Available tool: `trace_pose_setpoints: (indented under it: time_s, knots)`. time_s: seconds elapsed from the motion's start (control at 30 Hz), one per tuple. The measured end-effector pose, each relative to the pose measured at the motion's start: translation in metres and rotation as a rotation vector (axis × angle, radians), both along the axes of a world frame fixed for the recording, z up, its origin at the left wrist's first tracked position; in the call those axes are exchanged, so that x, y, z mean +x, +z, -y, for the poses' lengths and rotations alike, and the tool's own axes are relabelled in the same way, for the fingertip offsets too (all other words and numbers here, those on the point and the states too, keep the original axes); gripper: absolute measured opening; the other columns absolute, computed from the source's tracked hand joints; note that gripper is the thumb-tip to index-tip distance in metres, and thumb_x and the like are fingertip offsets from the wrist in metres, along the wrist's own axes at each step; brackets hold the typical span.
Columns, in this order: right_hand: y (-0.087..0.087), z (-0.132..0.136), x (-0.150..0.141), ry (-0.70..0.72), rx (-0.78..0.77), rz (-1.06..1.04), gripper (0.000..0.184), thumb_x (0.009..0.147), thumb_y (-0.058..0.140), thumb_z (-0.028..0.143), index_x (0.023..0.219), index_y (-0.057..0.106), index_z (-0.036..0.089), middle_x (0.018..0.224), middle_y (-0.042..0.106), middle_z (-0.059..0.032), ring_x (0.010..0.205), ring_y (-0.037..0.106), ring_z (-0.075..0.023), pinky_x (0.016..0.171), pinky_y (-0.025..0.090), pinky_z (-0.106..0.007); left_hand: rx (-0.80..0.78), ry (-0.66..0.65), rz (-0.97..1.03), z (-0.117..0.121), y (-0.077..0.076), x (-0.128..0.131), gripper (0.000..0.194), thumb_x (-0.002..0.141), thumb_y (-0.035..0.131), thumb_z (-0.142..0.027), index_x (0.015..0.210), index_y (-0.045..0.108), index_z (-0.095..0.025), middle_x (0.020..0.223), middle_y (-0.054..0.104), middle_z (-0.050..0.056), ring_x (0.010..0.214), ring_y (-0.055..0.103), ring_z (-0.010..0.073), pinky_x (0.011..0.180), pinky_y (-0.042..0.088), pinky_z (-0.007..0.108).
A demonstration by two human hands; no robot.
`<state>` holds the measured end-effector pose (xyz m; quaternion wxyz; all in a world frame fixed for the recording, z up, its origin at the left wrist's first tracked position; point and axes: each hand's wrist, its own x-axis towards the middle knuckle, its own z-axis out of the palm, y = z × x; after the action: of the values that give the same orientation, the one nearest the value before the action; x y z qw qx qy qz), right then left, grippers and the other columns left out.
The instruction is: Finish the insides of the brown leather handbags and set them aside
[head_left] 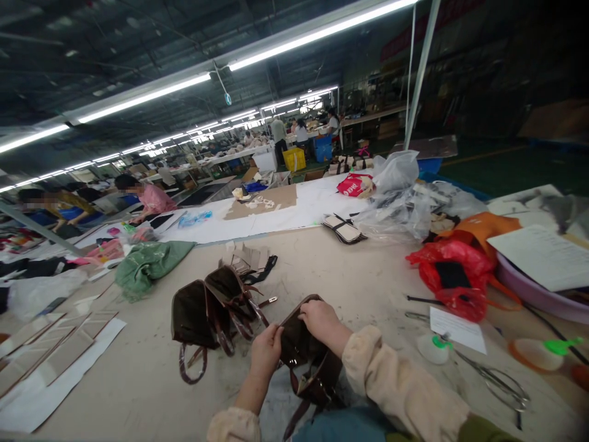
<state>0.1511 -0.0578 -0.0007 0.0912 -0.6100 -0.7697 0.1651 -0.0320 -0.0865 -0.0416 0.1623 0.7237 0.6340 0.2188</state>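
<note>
A dark brown handbag (301, 341) stands in front of me, its mouth facing up and metal fittings on the near side. My left hand (267, 348) pinches the bag's left rim between thumb and fingers. At the far rim, my right hand (323, 320) is closed on the edge, some fingertips hidden inside the bag. Just left of it, two similar brown bags (196, 313) sit close together, their handles wrapped in clear film. Behind those lies a pile of beige and black pieces (248, 258).
Scissors (499, 380), a white bottle with a green cap (434, 348) and a paper sheet (458, 328) lie at right, near a red plastic bag (453, 276). Green cloth (151, 264) and flat beige panels (55, 344) are at left. Co-workers sit beyond the table.
</note>
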Motion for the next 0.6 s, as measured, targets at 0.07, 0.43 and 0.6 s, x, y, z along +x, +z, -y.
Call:
trace_pose_setpoints:
  time_s: [0.07, 0.43, 0.6]
  knots:
    - [0.0004, -0.0009, 0.0008, -0.005, -0.002, 0.022, 0.024, 0.083, 0.047, 0.034, 0.085, 0.066, 0.019, 0.086, 0.066, -0.0079, 0.082, 0.06, -0.0197, 0.069, 0.044, -0.027, 0.0, -0.004, 0.004, -0.0001, 0.0004, 0.0005, 0.031, 0.085, 0.034, -0.038, 0.073, 0.056, -0.02, 0.057, 0.055, -0.002, 0.056, 0.054, 0.0112, 0.055, 0.035, 0.018]
    - [0.0015, -0.0031, -0.0004, -0.017, 0.025, 0.046, 0.025, 0.083, 0.047, 0.034, 0.087, 0.066, 0.018, 0.087, 0.067, -0.0089, 0.081, 0.062, -0.0212, 0.069, 0.045, -0.028, -0.01, -0.009, 0.024, -0.0004, -0.0006, 0.0002, 0.031, 0.084, 0.035, -0.037, 0.073, 0.058, -0.02, 0.056, 0.055, -0.002, 0.055, 0.052, 0.0108, 0.055, 0.035, 0.018]
    - [0.0022, -0.0027, -0.0006, -0.021, 0.006, 0.042, 0.027, 0.084, 0.045, 0.034, 0.089, 0.065, 0.018, 0.089, 0.067, -0.0095, 0.084, 0.061, -0.0207, 0.071, 0.044, -0.027, -0.03, -0.003, 0.014, -0.0021, -0.0021, -0.0006, 0.031, 0.084, 0.035, -0.038, 0.072, 0.057, -0.02, 0.057, 0.055, -0.002, 0.055, 0.051, 0.0107, 0.055, 0.035, 0.018]
